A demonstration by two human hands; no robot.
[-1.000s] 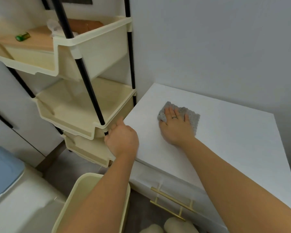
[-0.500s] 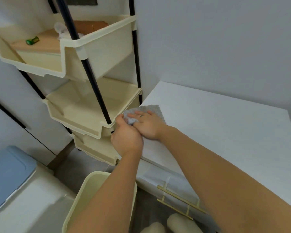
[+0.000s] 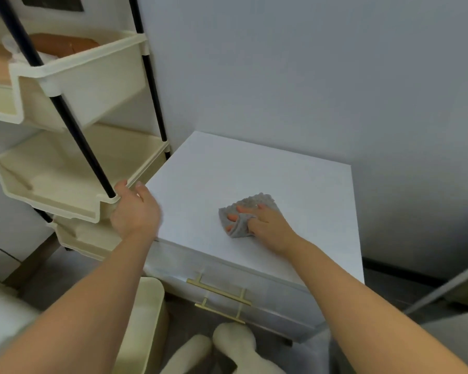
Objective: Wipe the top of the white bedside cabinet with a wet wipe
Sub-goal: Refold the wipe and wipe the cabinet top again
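Note:
The white bedside cabinet stands against the grey wall, its flat top bare apart from the wipe. A crumpled grey wet wipe lies near the middle front of the top. My right hand presses on it, fingers spread, with a fold of the wipe bunched between them. My left hand rests at the cabinet's front left corner and grips the corner of the cream rack's middle tray beside the black pole.
A cream tiered rack with black poles stands close to the cabinet's left side. A cream bin sits on the floor below it. Gold drawer handles face me, with pale slippers underneath.
My right hand slid the wipe from the cabinet's left edge, beside my left hand, rightward to the middle front of the top. My left hand stayed at the rack corner.

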